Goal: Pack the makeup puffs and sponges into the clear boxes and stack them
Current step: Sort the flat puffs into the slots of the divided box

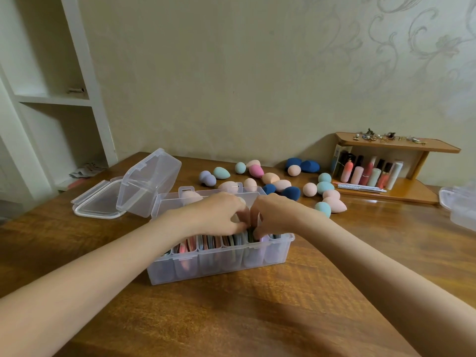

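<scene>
Both hands reach into the open clear box [219, 264] at the table's [231, 318] middle: the left hand [221, 215] and right hand [273, 215] curl their fingers onto the upright flat puffs [206, 243] packed in a row inside. Loose egg-shaped sponges [273, 181] lie scattered behind the box, and a second empty clear box [144, 181] stands open to its left
</scene>
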